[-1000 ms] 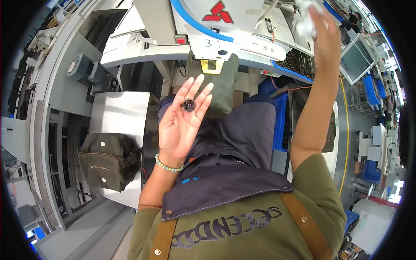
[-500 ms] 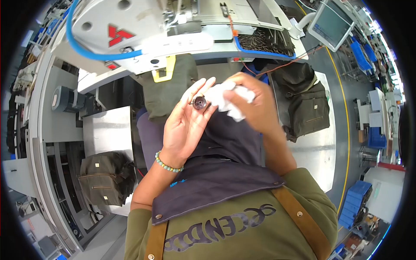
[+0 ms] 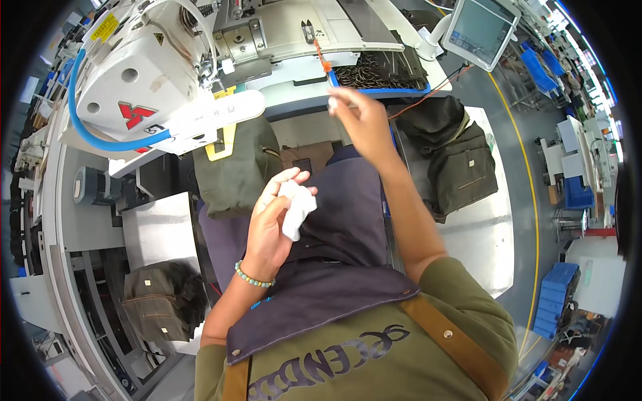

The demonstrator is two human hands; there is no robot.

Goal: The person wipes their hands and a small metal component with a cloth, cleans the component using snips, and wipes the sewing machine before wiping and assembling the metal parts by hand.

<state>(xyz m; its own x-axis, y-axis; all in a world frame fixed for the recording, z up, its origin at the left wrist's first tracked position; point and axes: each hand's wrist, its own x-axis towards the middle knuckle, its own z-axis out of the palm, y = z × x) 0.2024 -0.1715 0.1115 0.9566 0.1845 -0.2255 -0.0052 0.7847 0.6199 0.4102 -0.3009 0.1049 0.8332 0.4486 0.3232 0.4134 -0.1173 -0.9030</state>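
Note:
My left hand (image 3: 267, 224) is closed around a crumpled white cloth (image 3: 298, 210), held above my lap with the thumb pressed over it. The round metal bobbin case does not show now; whether it lies under the cloth I cannot tell. My right hand (image 3: 364, 127) is stretched forward near the front edge of the machine table, its fingers partly spread and no object visible in them. Just beyond it is a blue-edged tray (image 3: 381, 77) of small dark metal pieces. A pair of thread snips (image 3: 307, 32) with an orange cord lies farther back.
A white sewing machine (image 3: 144, 87) with a blue hose fills the front left. A dark green bag (image 3: 234, 167) hangs below it by my left hand. More bags (image 3: 468, 164) rest on a metal table at right, another bag (image 3: 164, 301) at left. A screen (image 3: 481, 30) stands front right.
The white cloth has passed from my right hand to my left. My right hand has moved forward toward the machine table. The bobbin case on my left fingers has gone from sight.

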